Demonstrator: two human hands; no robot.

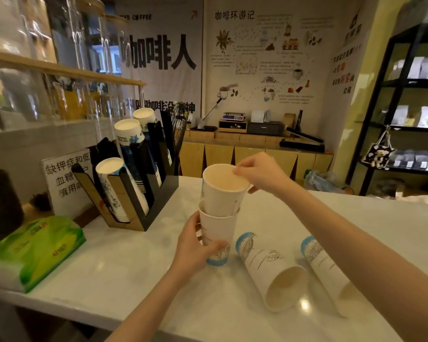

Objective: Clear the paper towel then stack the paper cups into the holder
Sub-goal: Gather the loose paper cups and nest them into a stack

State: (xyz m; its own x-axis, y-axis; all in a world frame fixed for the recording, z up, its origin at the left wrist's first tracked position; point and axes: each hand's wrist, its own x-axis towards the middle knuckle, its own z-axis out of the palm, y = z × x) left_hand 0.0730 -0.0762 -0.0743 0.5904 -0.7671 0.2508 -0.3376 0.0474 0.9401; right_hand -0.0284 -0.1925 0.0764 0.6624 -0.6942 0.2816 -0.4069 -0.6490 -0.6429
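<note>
Two hands nest one paper cup into another above a white counter.

The counter [124, 275] carries a black cup holder [143, 193] at the left with three leaning stacks of cups, and a green tissue pack [35, 248] nearer the left edge. Two loose cups lie on their sides at the right: one [269, 270] beside the hands, the other [329, 275] just beyond it. The left hand [195, 250] wraps around the lower cup [216, 233]. The right hand [260, 172] pinches the rim of the upper cup [223, 191], which sits partly inside the lower one.
</note>
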